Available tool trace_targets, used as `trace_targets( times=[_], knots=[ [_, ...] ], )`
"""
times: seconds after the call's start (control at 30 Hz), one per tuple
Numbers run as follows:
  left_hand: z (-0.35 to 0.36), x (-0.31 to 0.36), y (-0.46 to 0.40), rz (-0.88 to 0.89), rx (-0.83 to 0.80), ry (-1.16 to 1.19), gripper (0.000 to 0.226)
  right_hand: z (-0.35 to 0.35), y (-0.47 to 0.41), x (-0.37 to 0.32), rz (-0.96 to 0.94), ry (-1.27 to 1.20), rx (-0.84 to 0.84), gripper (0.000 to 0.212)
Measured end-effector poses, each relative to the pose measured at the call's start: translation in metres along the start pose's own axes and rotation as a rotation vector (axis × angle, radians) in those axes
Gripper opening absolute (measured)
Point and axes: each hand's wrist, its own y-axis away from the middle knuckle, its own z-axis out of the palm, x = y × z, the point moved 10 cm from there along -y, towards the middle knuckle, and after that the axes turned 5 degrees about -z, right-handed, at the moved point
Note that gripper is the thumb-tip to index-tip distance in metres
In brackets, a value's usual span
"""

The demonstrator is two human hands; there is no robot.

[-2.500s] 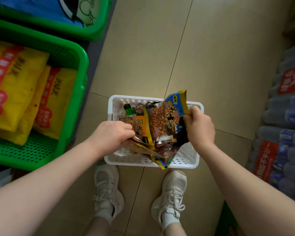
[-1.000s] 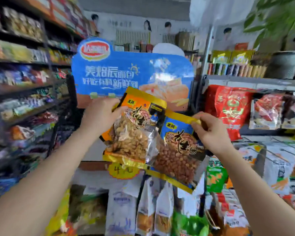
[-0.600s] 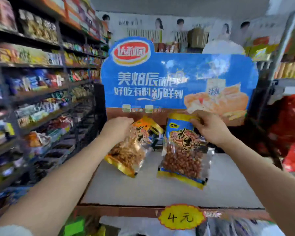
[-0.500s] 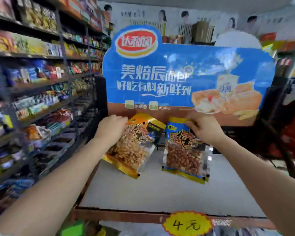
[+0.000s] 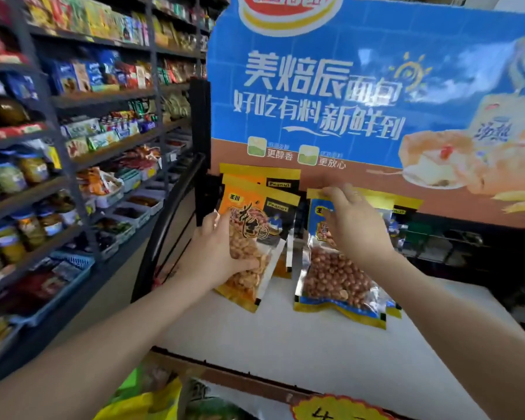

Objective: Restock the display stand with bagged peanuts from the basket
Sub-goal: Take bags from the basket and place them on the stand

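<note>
There is one view only, from a wide-angle camera worn on the person's head. It faces forward and slightly down, close to the display stand's white shelf [image 5: 285, 344], which fills the near centre. The blue signboard [image 5: 361, 86] at the far side of the shelf rises past the top edge, so the camera sits near it, at about its lower half. Both forearms enter from the bottom corners, and the hands, left [image 5: 215, 253] and right [image 5: 355, 225], meet at mid-frame. Aisle shelves [image 5: 73, 131] run away along the left, bowed by the lens. A yellow price tag [image 5: 337, 410] is cut off by the bottom edge.
</note>
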Motion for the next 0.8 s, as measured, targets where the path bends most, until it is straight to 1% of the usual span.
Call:
trace_targets(
  times=[0.07, 0.1, 0.13, 0.2, 0.23, 0.33, 0.4, 0.53, 0.63, 0.73, 0.8],
  knots=[
    [0.010, 0.005, 0.004, 0.008, -0.070, -0.053, 0.109, 0.023, -0.007, -0.011, 0.064, -0.113, -0.154, 0.033],
    [0.015, 0.004, 0.007, 0.010, -0.102, -0.081, 0.110, 0.028, -0.012, -0.014, 0.103, -0.127, -0.189, 0.031],
    [0.019, 0.002, 0.011, 0.011, -0.127, -0.108, 0.111, 0.029, -0.018, -0.017, 0.130, -0.120, -0.185, 0.029],
    [0.020, -0.005, 0.018, 0.017, -0.140, -0.129, 0.112, 0.022, -0.034, -0.020, 0.158, -0.069, -0.112, 0.028],
    [0.018, -0.009, 0.021, 0.019, -0.133, -0.118, 0.112, 0.019, -0.041, -0.024, 0.139, -0.029, -0.077, 0.030],
    [0.015, -0.018, 0.030, 0.015, -0.110, -0.061, 0.111, 0.020, -0.056, -0.048, -0.077, 0.126, -0.010, 0.045],
    [0.017, -0.021, 0.033, 0.006, -0.096, -0.035, 0.111, 0.028, -0.058, -0.054, -0.145, 0.214, 0.003, 0.053],
    [0.019, -0.022, 0.033, 0.021, -0.092, -0.007, 0.110, 0.036, -0.062, -0.055, -0.111, 0.380, 0.058, 0.049],
    [0.022, -0.024, 0.032, 0.009, -0.111, 0.041, 0.109, 0.034, -0.066, -0.063, -0.151, 0.480, 0.067, 0.039],
    [0.020, -0.030, 0.030, -0.071, -0.101, 0.139, 0.121, 0.035, -0.066, -0.072, -0.228, 0.511, 0.078, 0.038],
    [0.021, -0.031, 0.028, -0.096, -0.099, 0.158, 0.130, 0.036, -0.069, -0.078, -0.262, 0.528, 0.109, 0.039]
  ],
)
